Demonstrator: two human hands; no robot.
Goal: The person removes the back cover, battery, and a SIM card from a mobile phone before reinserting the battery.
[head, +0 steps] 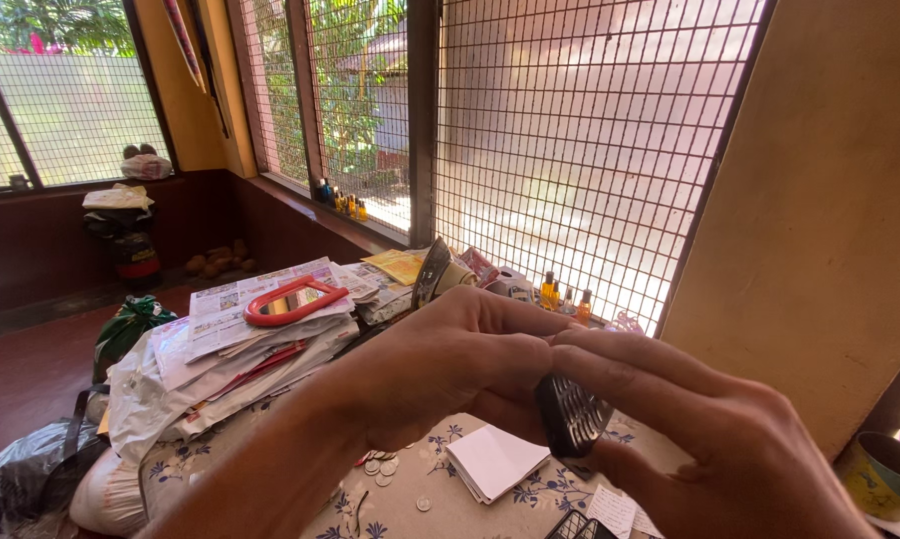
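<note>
Phone [572,414], a small dark one with a keypad, sits between both hands, raised above the worktop [420,499] in the near middle of the view. The left hand [450,364] curls over its upper end, fingers folded toward the palm, while the right hand [709,429] lays long fingers across its top and right edge; both grips are pressed together on the phone, pinching it from opposite sides.

To handle it well, I judge the thumbs should bear on the casing's edges rather than the keys, with pressure kept even so the phone does not twist or slip down onto the coins [380,467] and the folded white paper [495,461] lying below it.

Much is hidden. Fingers cover most of the phone, so whether its back is on or off cannot be told, nor which face points up. Both thumbs are out of sight. At the bottom edge, a second dark keypad-like object [580,526] is cut off. Farther left, a red-framed mirror [295,299] rests on a newspaper stack [250,349]; the small bottles [565,294] by the window mesh are too small to identify.
</note>
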